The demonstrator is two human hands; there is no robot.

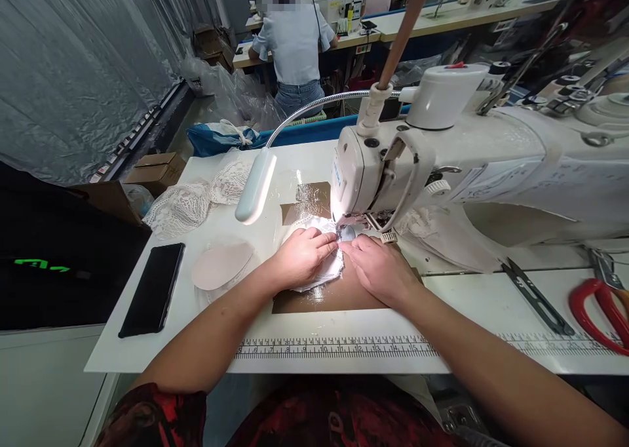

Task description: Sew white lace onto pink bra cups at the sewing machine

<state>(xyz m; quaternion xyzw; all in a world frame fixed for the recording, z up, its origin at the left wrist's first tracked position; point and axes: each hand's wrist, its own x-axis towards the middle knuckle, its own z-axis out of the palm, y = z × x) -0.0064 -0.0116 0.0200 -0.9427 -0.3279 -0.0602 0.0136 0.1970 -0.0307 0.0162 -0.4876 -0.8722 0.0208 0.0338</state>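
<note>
The hands are close together on the pale surface (113, 354), the left hand (302, 258) laid over white fabric (328, 275) below the head of a sewing machine (457, 139), the right hand (384, 268) at its edge; whether either pinches the cloth I cannot tell. Brown sheeting (319, 301) lies beneath. Leftward are a phone (152, 291) and lace pieces (179, 206); rightward, red-handled scissors (582, 301). Beyond, a silvery curtain (83, 60) hangs left, and a co-worker (297, 50) sits at another machine (339, 4).
</note>
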